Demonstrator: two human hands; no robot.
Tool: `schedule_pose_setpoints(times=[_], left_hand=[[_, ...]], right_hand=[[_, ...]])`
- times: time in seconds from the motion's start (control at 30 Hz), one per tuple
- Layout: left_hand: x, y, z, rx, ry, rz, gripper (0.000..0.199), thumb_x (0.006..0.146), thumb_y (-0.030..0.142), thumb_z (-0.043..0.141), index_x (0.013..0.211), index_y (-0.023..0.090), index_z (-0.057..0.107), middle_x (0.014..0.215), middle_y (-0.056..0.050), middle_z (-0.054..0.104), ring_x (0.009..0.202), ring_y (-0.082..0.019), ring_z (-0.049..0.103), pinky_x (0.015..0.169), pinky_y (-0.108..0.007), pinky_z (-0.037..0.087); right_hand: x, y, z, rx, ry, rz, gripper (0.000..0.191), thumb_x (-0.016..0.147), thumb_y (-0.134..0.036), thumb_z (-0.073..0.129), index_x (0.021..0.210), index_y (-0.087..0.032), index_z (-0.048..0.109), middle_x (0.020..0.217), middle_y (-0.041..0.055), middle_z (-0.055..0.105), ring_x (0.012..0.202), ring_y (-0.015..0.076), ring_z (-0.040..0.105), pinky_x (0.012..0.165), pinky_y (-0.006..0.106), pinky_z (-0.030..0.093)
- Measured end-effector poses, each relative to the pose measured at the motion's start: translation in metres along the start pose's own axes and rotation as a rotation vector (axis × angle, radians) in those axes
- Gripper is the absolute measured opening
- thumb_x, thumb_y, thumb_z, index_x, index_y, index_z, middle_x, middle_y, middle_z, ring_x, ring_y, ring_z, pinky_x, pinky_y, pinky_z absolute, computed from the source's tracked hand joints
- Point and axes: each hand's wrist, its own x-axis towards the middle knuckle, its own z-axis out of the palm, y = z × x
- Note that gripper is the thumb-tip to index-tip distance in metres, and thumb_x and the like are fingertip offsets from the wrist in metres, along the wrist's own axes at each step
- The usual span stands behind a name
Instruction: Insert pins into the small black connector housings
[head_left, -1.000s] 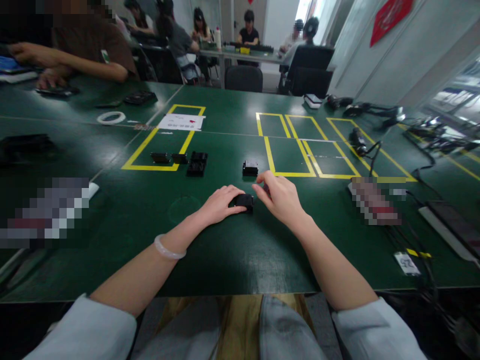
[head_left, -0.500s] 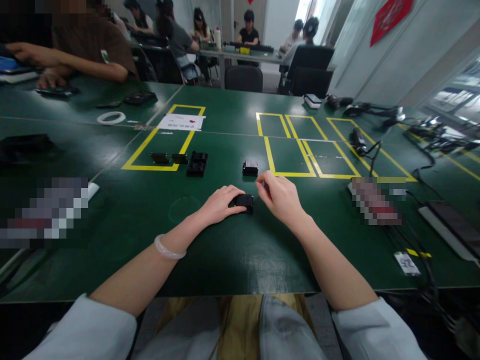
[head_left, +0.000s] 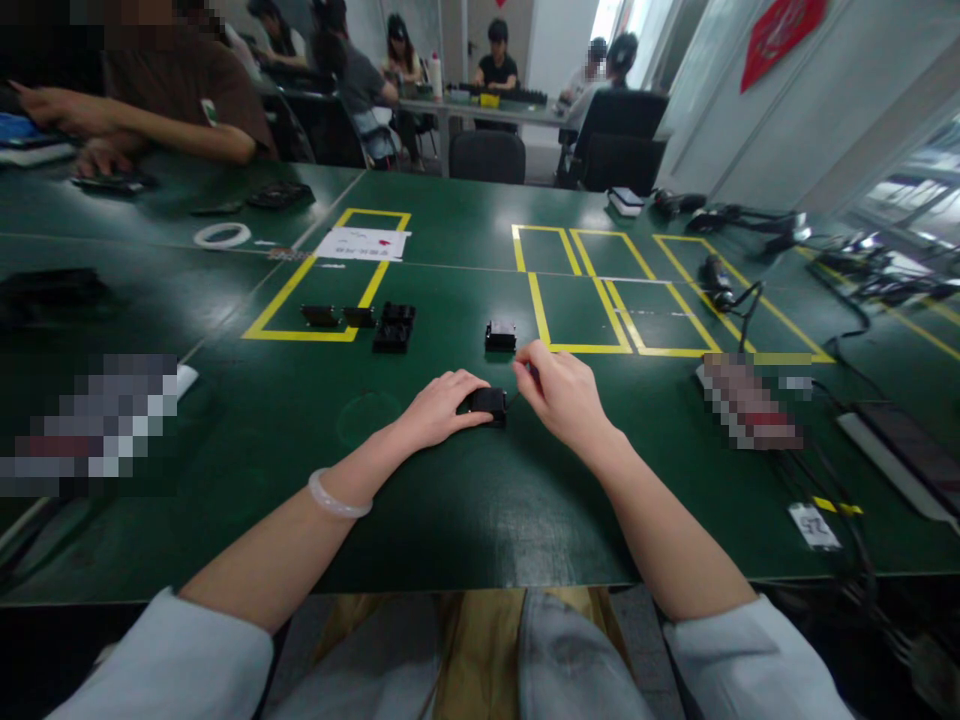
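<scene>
On the green table, my left hand is closed around a small black box-shaped part, thumb on the near side and fingers on the far side. Just right of it, my right hand is closed in a pinch, its fingertips turned toward that part. A thin dark line runs from these fingertips to the part's right side; what it belongs to is too small to tell. Slightly farther off stands another black box-shaped part, touched by neither hand.
Left of centre sit a black blocky piece and two thin black parts near a yellow tape outline. A white paper lies there. Cables and a dark device occupy the right. A person sits across at left.
My right hand has turned very slightly, and the thin dark line between its fingertips and the black part shows more clearly now. My left hand stays in place.
</scene>
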Motion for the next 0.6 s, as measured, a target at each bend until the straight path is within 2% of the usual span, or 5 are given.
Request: schedule_pose_setpoints(times=[0.17, 0.37, 0.6], left_hand=[[-0.0001, 0.0, 0.0002, 0.003, -0.002, 0.001, 0.04, 0.09, 0.05, 0.06, 0.119, 0.022, 0.059, 0.117, -0.007, 0.061, 0.105, -0.027, 0.056, 0.091, -0.039, 0.044], [0.0002, -0.0001, 0.0001, 0.004, -0.005, -0.003, 0.04, 0.09, 0.051, 0.06, 0.118, 0.022, 0.059, 0.117, -0.007, 0.061, 0.104, -0.026, 0.056, 0.09, -0.039, 0.044], [0.0003, 0.0019, -0.0015, 0.006, -0.01, -0.012, 0.04, 0.09, 0.051, 0.059, 0.118, 0.022, 0.059, 0.116, -0.008, 0.061, 0.104, -0.026, 0.056, 0.091, -0.039, 0.044]], right_hand=[[-0.0001, -0.0009, -0.0008, 0.014, 0.017, -0.018, 0.021, 0.097, -0.023, 0.038, 0.095, -0.019, 0.058, 0.072, 0.0022, 0.064, 0.064, 0.0161, 0.056, 0.067, 0.028, 0.036], [0.0004, -0.0004, -0.0016, 0.015, -0.023, 0.005, 0.025, 0.1, -0.034, 0.038, 0.092, -0.02, 0.057, 0.068, 0.0017, 0.062, 0.063, 0.0161, 0.055, 0.066, 0.027, 0.035], [-0.0001, -0.0019, -0.0032, 0.038, -0.018, -0.021, 0.018, 0.095, -0.023, 0.039, 0.096, -0.019, 0.057, 0.07, 0.002, 0.063, 0.063, 0.0157, 0.055, 0.067, 0.028, 0.035]])
